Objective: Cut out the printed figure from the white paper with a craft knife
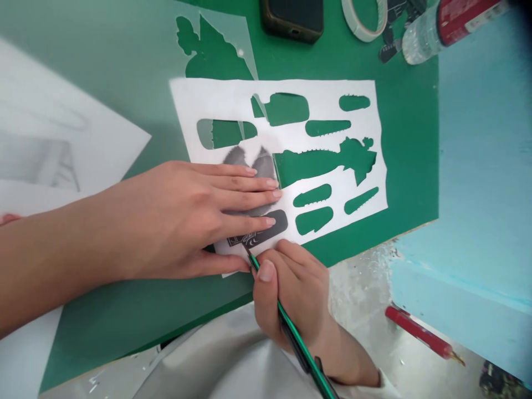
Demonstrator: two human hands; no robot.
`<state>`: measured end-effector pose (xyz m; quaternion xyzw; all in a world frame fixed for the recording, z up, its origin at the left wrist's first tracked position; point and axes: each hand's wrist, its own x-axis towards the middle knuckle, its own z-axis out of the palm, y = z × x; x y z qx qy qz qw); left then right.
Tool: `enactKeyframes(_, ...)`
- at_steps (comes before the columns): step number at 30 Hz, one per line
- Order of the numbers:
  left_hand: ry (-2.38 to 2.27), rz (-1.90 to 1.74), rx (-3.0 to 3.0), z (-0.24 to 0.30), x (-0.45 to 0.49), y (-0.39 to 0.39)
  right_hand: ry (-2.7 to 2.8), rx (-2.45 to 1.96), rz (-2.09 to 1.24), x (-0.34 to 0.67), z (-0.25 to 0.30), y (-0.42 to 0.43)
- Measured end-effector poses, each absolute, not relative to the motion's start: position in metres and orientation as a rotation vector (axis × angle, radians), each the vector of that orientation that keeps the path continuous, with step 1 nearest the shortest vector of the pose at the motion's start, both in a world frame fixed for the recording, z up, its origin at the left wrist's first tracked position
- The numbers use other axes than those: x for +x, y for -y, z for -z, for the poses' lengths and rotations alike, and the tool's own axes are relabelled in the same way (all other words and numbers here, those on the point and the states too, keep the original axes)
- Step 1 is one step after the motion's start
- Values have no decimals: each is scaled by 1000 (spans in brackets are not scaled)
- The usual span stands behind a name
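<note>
My left hand (183, 216) lies flat with its fingers stretched out, pressing down a white sheet (324, 91) with several shapes cut out of it. Grey and black printed shapes show under my fingertips. My right hand (295, 288) is closed around a green and black craft knife (303, 349). Its tip touches the sheet's lower edge just below my left fingers. The sheet rests on a green cutting mat (411, 144).
A second cut sheet (233, 30) lies behind the first. A dark phone (293, 16), a tape roll (366, 25) and a plastic bottle (440, 25) sit at the mat's far edge. White paper (54, 138) lies left; a red tool (419, 331) lies beside a light blue board (486, 166).
</note>
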<state>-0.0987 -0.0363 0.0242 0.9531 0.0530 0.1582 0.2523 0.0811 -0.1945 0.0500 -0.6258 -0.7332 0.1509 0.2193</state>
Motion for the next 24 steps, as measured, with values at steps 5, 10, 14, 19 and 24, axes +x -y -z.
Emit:
enactKeyframes(5,-145,-427,2593,-25,-99,37,2073,-1787,-420,79,-55,192)
enactKeyframes(10,-201,-411,2558,-27,-100,38,2117,-1853,-428,77,-63,189)
enactKeyframes(14,-212,-401,2542,-27,-100,39,2129,-1873,-419,75,-65,187)
enactKeyframes(19,-202,-400,2551,-25,-99,38,2148,-1877,-366,73,-63,190)
enactKeyframes(24,-197,-412,2562,-26,-99,38,2179,-1849,-330,77,-60,192)
